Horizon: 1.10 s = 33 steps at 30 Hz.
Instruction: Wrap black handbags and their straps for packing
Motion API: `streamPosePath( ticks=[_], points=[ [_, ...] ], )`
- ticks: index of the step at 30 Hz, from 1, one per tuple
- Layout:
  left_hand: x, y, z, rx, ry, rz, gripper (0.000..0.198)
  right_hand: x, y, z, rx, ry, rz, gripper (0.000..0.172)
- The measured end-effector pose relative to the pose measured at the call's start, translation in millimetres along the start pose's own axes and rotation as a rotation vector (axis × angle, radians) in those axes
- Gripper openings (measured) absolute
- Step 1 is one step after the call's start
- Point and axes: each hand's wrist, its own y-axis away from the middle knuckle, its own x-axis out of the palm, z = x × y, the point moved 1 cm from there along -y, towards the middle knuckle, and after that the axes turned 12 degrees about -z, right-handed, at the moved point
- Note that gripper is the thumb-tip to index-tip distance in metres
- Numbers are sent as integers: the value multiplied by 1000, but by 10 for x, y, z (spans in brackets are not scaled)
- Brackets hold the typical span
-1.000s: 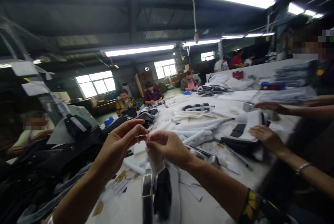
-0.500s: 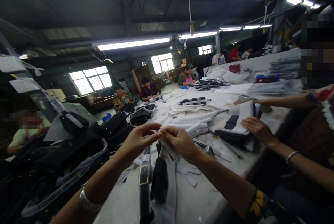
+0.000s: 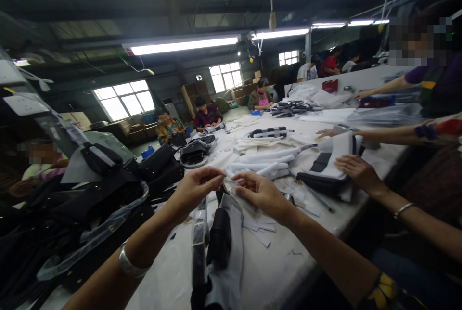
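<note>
My left hand (image 3: pixel 198 189) is raised over the table, thumb and forefinger pinched together on something too small to make out. Facing it, my right hand (image 3: pixel 265 197) has its fingers bent, with a piece of translucent plastic (image 3: pixel 248 205) hanging under them. A thin pale strip (image 3: pixel 230 181) shows between the two sets of fingertips. Just below my hands lies a black and white bag (image 3: pixel 220 238), partly wrapped in clear plastic, with a black strap (image 3: pixel 198 252) and a gold-edged buckle along its left side.
Black bags (image 3: pixel 108 204) are heaped at the left. White padding strips (image 3: pixel 263 161) and paper scraps (image 3: pixel 262 235) lie on the table (image 3: pixel 281 271). At the right, a co-worker's hand (image 3: pixel 361 173) rests on a white and black bag (image 3: pixel 337 156). Other people sit farther back.
My fingertips have drawn slightly apart, with the right hand shifting right and a thin strip now showing between them. At the far right, another person's arm now reaches over the table.
</note>
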Motion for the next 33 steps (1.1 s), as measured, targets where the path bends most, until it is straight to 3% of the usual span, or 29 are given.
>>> streamPosePath(
  ticks=[6,11,14,18,23,27,30,33],
  points=[
    [55,-37,59,-15,-68,71,35,-70,43,41,19,60,-68,28],
    [57,-50,106,260,-331,54,24,-141,80,5,7,70,-79,28],
    [70,-65,161,321,-400,80,20,-192,72,-76,36,-22,-108,31],
    [111,-74,195,240,-339,143,18,-252,57,-158,23,-125,-123,42],
    [190,-26,122,-51,37,243,29,-295,98,-190,26,-128,-58,59],
    [286,8,129,-159,164,266,39,-311,128,-192,23,-156,-25,60],
    [369,18,190,-138,149,267,47,-332,128,-188,3,-95,-32,59],
    [440,23,247,-23,32,292,39,-357,119,-186,-3,-45,-55,59]
  ],
)
